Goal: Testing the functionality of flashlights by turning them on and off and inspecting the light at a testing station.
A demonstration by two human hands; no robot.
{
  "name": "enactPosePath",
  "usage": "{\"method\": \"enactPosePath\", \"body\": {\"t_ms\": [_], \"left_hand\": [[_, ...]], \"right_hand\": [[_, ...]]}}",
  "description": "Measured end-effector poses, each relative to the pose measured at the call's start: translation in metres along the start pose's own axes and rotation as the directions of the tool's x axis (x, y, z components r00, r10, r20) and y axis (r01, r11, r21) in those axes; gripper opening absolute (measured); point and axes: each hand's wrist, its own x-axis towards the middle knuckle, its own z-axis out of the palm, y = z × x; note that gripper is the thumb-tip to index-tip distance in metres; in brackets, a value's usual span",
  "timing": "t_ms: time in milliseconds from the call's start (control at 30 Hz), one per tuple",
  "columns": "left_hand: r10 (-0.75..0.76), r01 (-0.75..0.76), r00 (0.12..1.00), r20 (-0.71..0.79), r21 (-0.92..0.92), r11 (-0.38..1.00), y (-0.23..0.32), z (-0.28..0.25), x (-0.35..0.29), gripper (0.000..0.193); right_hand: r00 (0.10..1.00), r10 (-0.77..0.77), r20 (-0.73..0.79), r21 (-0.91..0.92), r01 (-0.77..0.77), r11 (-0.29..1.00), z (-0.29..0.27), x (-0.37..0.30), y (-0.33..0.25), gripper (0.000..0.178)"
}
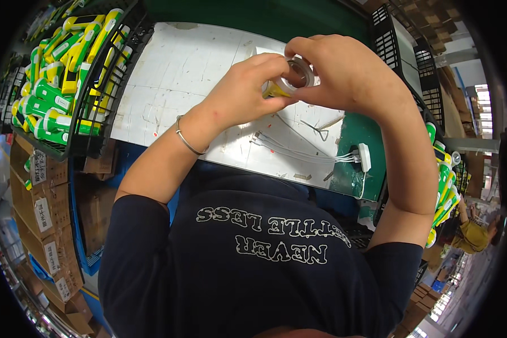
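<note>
Over the white board point(174, 79) on the table, both my hands are closed around one yellow flashlight point(273, 90), its round, clear-rimmed head tilted up. My left hand point(242, 87) grips it from the left with fingers bent over the top and the thumb below. From the right, my right hand point(343, 70) curls around the rim of the head, fingertips near those of the left. Most of the body is hidden by my fingers. White charging cables point(304, 153) lie on the board below my hands, their plug ends pointing left.
A black crate point(96, 107) piled with green and yellow flashlights point(53, 96) stands at the left. The cables run to a white power block point(364, 158) at the right. More flashlights point(445, 186) sit beyond my right arm. Cardboard boxes point(45, 219) are stacked lower left.
</note>
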Motion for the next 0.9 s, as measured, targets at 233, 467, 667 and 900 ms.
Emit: {"method": "enactPosePath", "body": {"t_ms": [233, 467, 667, 900], "left_hand": [[-0.055, 0.056, 0.997, 0.050, -0.017, 0.998, -0.003, 0.002, 0.005, 0.026], [-0.061, 0.062, 0.996, 0.068, -0.022, 0.998, -0.001, -0.002, 0.006, 0.028], [-0.036, 0.041, 0.997, 0.063, -0.075, 0.996, -0.003, 0.002, 0.005, 0.028], [-0.059, 0.062, 0.997, 0.039, -0.069, 0.996, -0.003, 0.001, 0.005, 0.027]], "right_hand": [[0.932, 0.323, 0.165, -0.177, -0.295, 0.939, 0.006, 0.008, -0.003, 0.047], [0.916, 0.336, 0.220, -0.254, -0.279, 0.926, -0.005, 0.011, -0.008, 0.056], [0.985, 0.170, 0.032, -0.200, -0.161, 0.967, -0.002, 0.001, -0.001, 0.055], [0.988, -0.013, -0.156, -0.014, 0.010, 1.000, 0.005, -0.003, 0.002, 0.057]]}}
